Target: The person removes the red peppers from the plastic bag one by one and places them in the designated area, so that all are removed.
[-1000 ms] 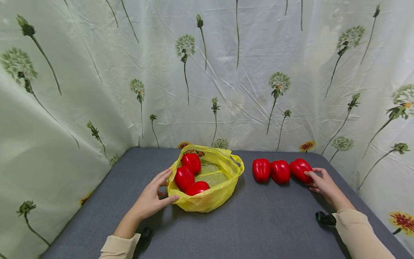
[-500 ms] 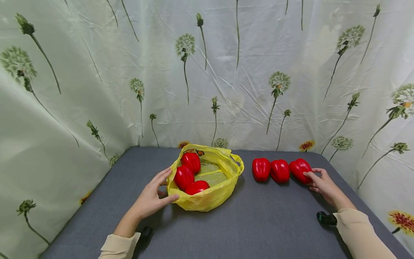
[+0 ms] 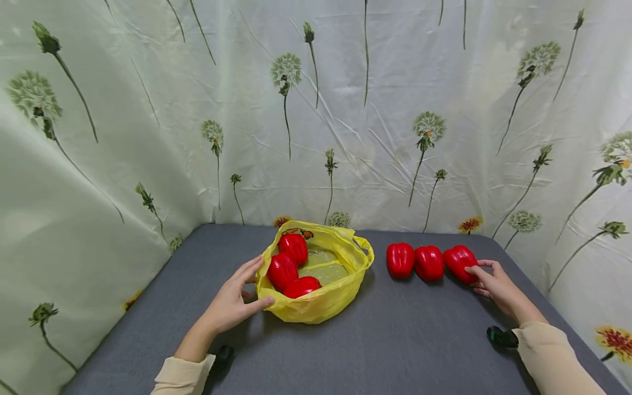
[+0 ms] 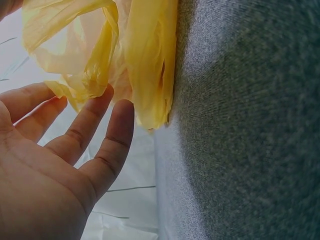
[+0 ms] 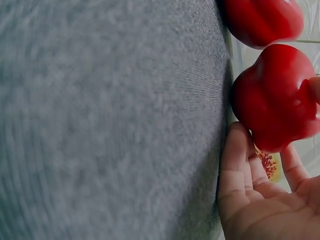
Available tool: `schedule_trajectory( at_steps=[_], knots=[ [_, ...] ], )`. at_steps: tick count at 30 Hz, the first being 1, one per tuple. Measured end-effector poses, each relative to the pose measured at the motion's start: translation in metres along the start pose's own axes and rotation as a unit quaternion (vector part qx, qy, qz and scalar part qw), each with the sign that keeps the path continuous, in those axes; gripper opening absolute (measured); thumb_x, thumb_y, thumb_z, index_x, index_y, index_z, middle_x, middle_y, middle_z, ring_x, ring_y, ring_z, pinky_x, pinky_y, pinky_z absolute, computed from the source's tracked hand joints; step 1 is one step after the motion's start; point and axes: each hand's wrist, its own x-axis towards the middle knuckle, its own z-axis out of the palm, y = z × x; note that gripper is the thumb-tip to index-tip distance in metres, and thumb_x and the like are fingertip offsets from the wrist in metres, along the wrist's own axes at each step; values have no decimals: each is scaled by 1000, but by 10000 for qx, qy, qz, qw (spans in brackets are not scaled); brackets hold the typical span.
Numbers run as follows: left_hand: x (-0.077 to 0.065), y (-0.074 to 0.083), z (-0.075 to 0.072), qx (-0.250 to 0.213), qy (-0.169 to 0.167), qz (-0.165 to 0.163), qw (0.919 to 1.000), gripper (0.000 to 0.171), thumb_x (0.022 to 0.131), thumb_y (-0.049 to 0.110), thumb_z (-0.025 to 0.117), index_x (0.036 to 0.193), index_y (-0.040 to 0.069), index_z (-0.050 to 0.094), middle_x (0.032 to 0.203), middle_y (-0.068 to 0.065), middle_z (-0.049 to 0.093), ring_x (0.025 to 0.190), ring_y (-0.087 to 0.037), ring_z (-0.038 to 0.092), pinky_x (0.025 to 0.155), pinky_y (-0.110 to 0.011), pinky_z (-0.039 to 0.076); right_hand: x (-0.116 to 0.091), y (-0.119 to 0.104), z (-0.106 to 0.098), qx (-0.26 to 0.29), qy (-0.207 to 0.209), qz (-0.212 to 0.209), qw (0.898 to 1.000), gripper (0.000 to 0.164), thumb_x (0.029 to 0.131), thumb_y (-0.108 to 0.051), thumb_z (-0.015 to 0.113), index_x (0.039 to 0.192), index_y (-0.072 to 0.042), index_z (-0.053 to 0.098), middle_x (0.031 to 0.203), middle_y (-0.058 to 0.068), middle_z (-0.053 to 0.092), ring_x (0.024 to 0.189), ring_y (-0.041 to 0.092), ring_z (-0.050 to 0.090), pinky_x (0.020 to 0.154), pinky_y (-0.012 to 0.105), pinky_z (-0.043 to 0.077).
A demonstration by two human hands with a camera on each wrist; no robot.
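Pinching right hand (image 3: 501,289): clamped on the right-hand red bell pepper (image 3: 458,262), thumb on its upper surface, fingers about its right end. The pepper lies tilted, seemingly resting on the grey tabletop (image 3: 395,340).
Left hand (image 3: 233,303): well apart from the other, fingers loosely spread, fingertips touching the outer left side of the yellow plastic bag (image 3: 318,310).
Yellow plastic bag: left of the row, mouth wide open, with three bagged peppers (image 3: 294,248) along its left and near sides.
Pepper row: left pepper (image 3: 400,260) and middle pepper (image 3: 429,263) lie between bag and right hand; whether the middle one touches the gripped one cannot be told.
Grip advice: the glossy skin looks slippery, so fingers well under the right end and a straight lift should keep the pepper from rolling into its neighbour; a light left touch should spare the thin rim.
Since half a second ago: almost nothing differs; both hands keep their places, and the whole view, flowered curtain (image 3: 237,82) included, sits slightly farther right, probably from head movement.
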Motion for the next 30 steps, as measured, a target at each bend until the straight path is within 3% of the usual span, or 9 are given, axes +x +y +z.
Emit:
schedule_trajectory(
  at_steps=[6,15,30],
  knots=[
    [-1,-1,0,21,6,-41,10000,87,92,36,85,163,6,44,171,-16,39,126,-36,68,85,-32,60,-1,2,-2,-72,-39,-32,10000,66,113,-39,45,146,8,12,134,24,51,90,-3,68,83,20,60],
    [-1,-4,1,10,30,20,10000,87,92,35,85,163,6,45,171,-16,39,125,-35,68,84,-31,60,-3,3,-2,-228,-21,107,9997,70,113,-43,43,146,11,13,138,31,50,91,-4,66,83,20,60],
    [0,-2,0,27,3,-18,10000,88,93,36,85,164,7,44,172,-15,39,126,-35,67,85,-33,60,-5,5,-2,-249,74,66,9996,76,112,-48,47,147,14,19,117,8,64,89,-2,65,82,18,59]
  ],
)
